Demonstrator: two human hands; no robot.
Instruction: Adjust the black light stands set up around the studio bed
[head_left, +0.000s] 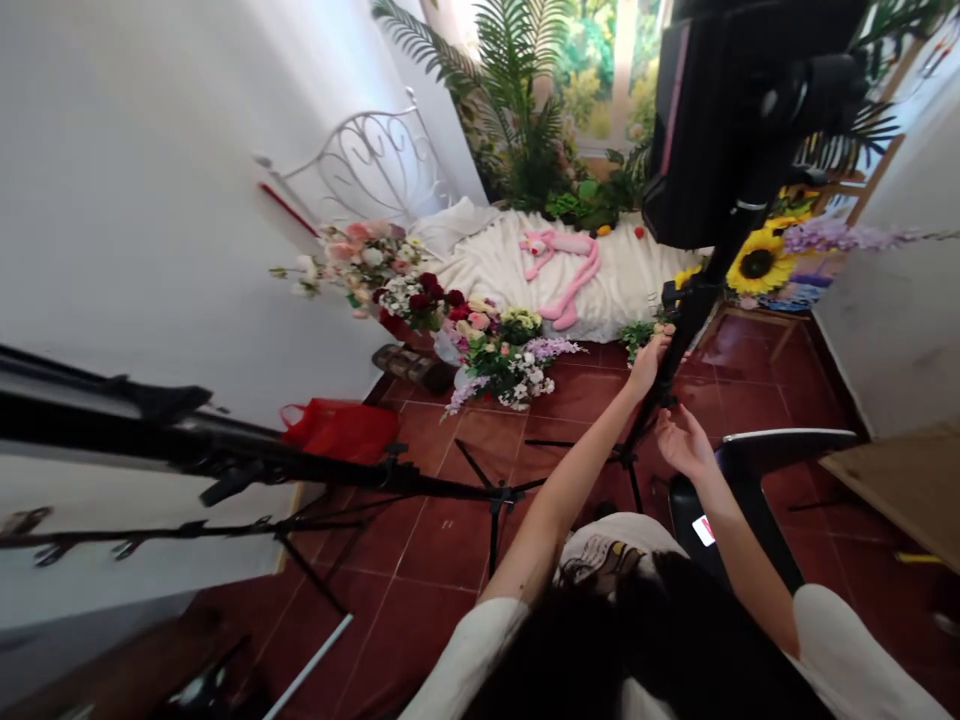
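A black light stand (684, 335) rises in front of me, leaning to the right in view, with a bulky black lamp head (701, 130) at its top. My left hand (649, 366) is closed around the stand's pole; the pole hides part of its fingers. Just below, beside a small black knob (667, 400) on the pole, is my right hand (684, 442). Its palm is turned up, its fingers are loosely bent and apart, and nothing shows in them. The stand's legs (634, 480) reach the red tiled floor.
A second black stand (315, 465) crosses the left side. Bouquets (499, 345) stand before a cream-draped bed (480, 245) bearing a pink plush toy (562, 265). A black chair (739, 490) is close by on the right, near sunflowers (757, 262). A red bag (341, 430) lies by the left wall.
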